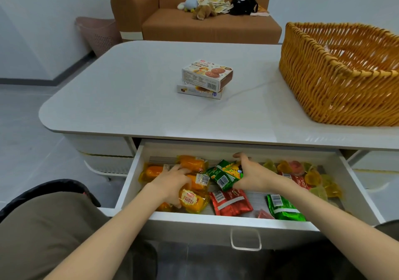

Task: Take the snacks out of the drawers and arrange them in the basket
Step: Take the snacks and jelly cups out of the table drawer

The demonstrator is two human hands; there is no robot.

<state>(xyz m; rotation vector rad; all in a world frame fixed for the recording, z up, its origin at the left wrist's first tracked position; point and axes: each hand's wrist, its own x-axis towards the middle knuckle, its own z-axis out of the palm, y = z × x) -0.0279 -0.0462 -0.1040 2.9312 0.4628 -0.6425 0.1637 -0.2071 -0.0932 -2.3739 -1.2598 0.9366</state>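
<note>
The head view looks down on a white pull-out drawer (216, 220) standing open under a pale grey table with rounded corners (129, 89), and both hands are inside it. The left hand (170, 184) is curled round a bunch of orange clear-wrapped bread packets (192, 200) at the drawer's left end, thumb below and fingers above. The right hand (254, 176) grips a couple of small green printed snack sachets (224, 175) near the middle, thumb at the back and fingers tucked beneath. Loose in the drawer lie red foil sachets (231, 200), a shiny green foil sachet (282, 208) by the front wall, and a heap of yellow, green and pink jelly cups (313, 178) at the right end. On the tabletop, a white cardboard biscuit box (207, 74) sits askew on a flatter white box (198, 92). Well to the right of them stands the large woven golden wicker basket (323, 80), whose inside is mostly hidden. The step in hand appears to be gathering snacks from the drawer, with most of the task left to do. The next move calls for lifting both handfuls clear of the drawer's walls and the table edge without dropping slippery wrappers, then carrying them up and right over the basket rim.
</note>
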